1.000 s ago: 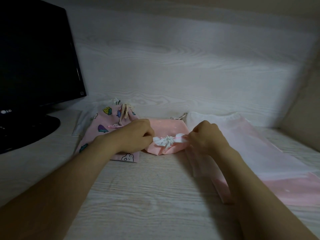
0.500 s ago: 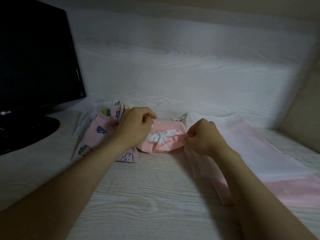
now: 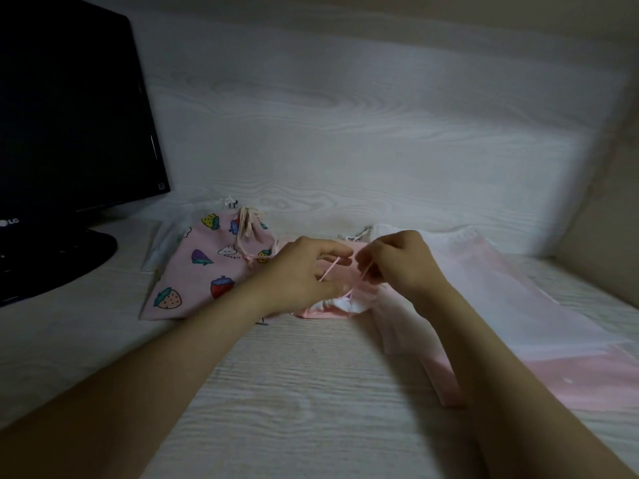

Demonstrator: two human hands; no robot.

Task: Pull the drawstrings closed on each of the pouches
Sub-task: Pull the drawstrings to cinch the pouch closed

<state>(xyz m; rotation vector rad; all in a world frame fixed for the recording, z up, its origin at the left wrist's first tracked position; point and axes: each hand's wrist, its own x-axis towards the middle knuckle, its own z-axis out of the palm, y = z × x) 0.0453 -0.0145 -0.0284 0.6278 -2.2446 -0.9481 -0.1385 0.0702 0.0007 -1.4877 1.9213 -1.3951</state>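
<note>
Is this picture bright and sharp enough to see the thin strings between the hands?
Head view: dim overall, brightest on the back wall; the pink strings between left hand and right hand show, though slightly soft; the monitor is a black shape, almost without glare.

Gathered pink pouch (image 3: pixel 325 311), left hand (image 3: pixel 301 274), right hand (image 3: pixel 397 264) pinching its drawstrings (image 3: pixel 330 269)

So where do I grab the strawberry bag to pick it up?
Probably its bunched neck, where the cream cords are tied, coming down from above at the far end. The strawberry pouch lies flat on the desk, so its body gives little to pinch; the neck is gathered narrow. Left hand and right hand are busy pinching the pink drawstring.
</note>
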